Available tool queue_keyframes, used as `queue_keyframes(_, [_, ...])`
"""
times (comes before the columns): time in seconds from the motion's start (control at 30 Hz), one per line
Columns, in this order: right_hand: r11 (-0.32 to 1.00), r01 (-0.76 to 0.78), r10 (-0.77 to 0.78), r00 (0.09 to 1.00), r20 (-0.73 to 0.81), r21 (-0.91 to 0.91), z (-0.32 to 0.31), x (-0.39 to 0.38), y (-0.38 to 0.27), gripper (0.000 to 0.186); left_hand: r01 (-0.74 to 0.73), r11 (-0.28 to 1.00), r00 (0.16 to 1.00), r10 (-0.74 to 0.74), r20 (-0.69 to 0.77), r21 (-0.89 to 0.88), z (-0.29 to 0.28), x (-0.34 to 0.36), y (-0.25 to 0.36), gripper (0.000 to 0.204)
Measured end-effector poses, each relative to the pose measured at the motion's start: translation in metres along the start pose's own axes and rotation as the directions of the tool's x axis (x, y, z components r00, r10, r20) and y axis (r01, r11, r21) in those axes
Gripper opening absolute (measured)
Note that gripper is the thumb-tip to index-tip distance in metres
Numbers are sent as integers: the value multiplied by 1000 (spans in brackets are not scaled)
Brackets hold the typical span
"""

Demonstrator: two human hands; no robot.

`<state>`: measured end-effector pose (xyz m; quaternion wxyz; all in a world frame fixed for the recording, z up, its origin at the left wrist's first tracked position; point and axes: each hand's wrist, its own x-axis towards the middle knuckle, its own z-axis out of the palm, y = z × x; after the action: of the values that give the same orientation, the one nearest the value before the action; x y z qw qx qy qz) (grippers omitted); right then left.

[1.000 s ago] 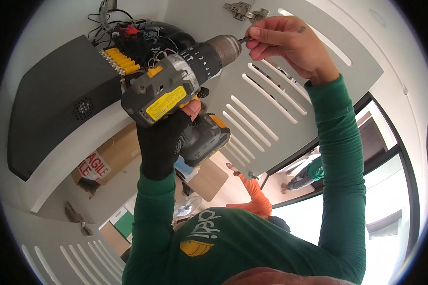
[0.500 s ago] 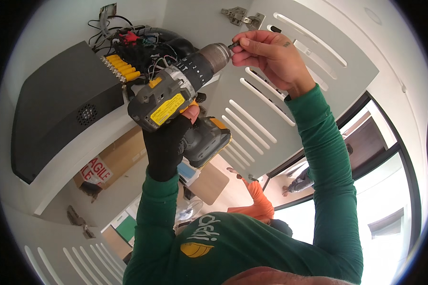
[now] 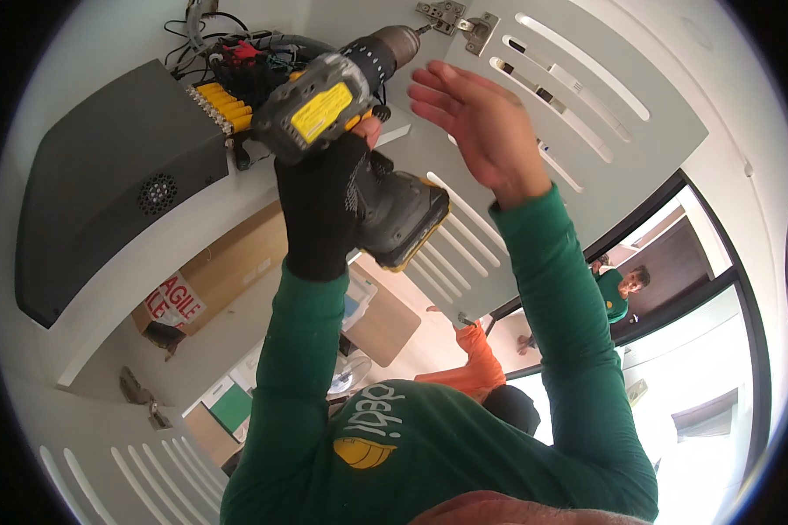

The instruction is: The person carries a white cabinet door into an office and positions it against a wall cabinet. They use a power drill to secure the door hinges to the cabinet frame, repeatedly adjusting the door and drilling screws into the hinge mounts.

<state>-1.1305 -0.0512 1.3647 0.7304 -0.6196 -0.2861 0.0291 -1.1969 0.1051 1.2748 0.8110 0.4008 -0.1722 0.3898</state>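
Observation:
In my left hand (image 3: 321, 197), which wears a black glove with bare fingertips, is a cordless drill (image 3: 315, 109) with a grey body, a yellow label and a battery at the base of its grip. Its chuck points up and to the right. A short bit (image 3: 425, 30) in the chuck reaches a metal cabinet hinge (image 3: 447, 17); whether the tip touches a screw is too small to tell. Bare and empty, my right hand (image 3: 488, 131) is raised beside the chuck with its fingers stretched out, in front of the slotted grey door (image 3: 578, 79).
Left of the drill stands a dark grey box (image 3: 105, 192) on a white shelf, with yellow connectors (image 3: 223, 107) and tangled wires (image 3: 254, 57) behind. Below are a cardboard box (image 3: 223, 271) and a person in orange (image 3: 473, 359). Another person in green (image 3: 615, 293) stands by the doorway.
The drill has moved up and right, bringing its bit to the hinge. My right hand has let go of the bit, opened and dropped slightly. A person in green has appeared at the right.

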Motion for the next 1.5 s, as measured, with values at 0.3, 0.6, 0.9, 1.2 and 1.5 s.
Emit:
queue_keyframes(0.3, [818,263,-254,963,89,-512,-36,-146,-47,46,-32,990,995,19,98,134,15,40,-23,27])
queue_keyframes(0.6, [733,355,-395,917,63,-580,-74,-189,-64,49,-584,671,810,446,381,457,1,64,-46,30])
queue_keyframes(0.9, [708,366,-409,910,72,-604,-84,-190,-59,50,-359,865,917,258,304,351,10,62,-41,22])
queue_keyframes(1.2, [704,379,-415,906,86,-601,-88,-192,-57,52,-365,906,905,291,310,216,10,70,-51,23])
queue_keyframes(1.5, [727,377,-450,893,17,-574,-92,-199,-55,52,-274,916,942,194,273,292,13,72,-46,22])
